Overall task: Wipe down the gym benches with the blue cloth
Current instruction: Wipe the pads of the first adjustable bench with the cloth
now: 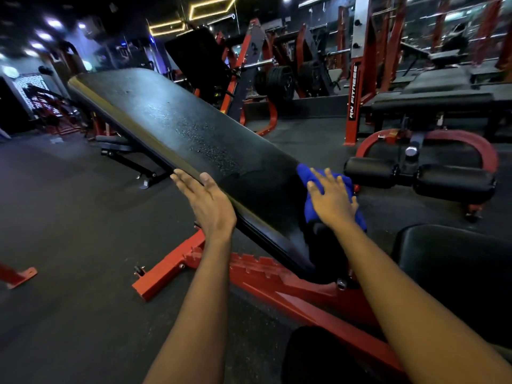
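Observation:
A long black padded bench back [177, 120] slopes up and away to the left on a red steel frame [266, 275]. Small droplets speckle its middle. My right hand [332, 198] lies flat on a bunched blue cloth [313, 189] at the pad's lower right edge, fingers spread over it. My left hand [205, 198] rests on the pad's near left edge, fingers straight and apart, thumb on the top surface. The cloth's underside is hidden by my hand.
A black seat pad [454, 261] sits at the right. Beyond it are black foam leg rollers [418, 176] on a curved red frame. Another flat bench [124, 151] stands behind at the left. Racks, weight plates [279, 81] and mirrors fill the back. Dark rubber floor [69, 217] spreads to the left.

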Demonstrator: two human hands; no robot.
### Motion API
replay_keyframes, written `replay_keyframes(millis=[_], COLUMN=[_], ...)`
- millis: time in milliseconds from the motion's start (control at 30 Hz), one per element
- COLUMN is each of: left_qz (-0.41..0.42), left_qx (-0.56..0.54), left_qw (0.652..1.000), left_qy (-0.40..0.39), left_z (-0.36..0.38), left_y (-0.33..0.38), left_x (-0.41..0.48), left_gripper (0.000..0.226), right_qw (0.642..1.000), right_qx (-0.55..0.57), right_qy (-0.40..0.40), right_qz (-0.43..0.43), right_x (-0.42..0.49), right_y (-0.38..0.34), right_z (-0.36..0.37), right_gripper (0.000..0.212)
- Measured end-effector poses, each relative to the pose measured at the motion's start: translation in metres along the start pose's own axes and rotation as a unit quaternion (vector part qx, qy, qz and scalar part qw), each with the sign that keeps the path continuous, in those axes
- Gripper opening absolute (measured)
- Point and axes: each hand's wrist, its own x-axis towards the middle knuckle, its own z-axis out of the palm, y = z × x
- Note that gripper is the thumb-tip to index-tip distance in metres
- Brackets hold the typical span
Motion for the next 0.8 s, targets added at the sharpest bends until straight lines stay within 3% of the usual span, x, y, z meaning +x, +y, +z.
replay_keyframes(millis=[67,300,533,600,733,800], left_qz=[0.004,0.027,0.034,0.035,0.042,0.045], left_qx=[-0.001,-0.042,-0.042,-0.057,-0.08,-0.082], left_qw=[1.0,0.998,0.998,0.997,0.995,0.995], left_qy=[0.006,0.025,0.036,0.044,0.048,0.045], left_z=[0.002,0.011,0.012,0.014,0.015,0.014], left_y=[-0.002,-0.011,-0.011,-0.011,-0.012,-0.013], left_x=[0.001,0.002,-0.001,-0.002,0.0,-0.001], left_gripper=[0.063,0.065,0.065,0.065,0.061,0.06], right_qw=[0.999,0.999,0.997,1.0,0.983,0.977], right_qx=[0.014,-0.029,0.02,-0.011,-0.079,-0.081], right_qy=[-0.002,0.036,0.008,-0.001,0.007,-0.004], right_qz=[0.045,-0.028,0.071,0.019,-0.167,-0.199], right_x=[0.007,-0.095,0.015,-0.007,-0.083,-0.085], right_y=[-0.002,0.001,0.001,-0.004,-0.028,-0.036], right_z=[-0.003,0.018,-0.004,0.002,0.021,0.02], right_gripper=[0.049,0.047,0.048,0.047,0.048,0.048])
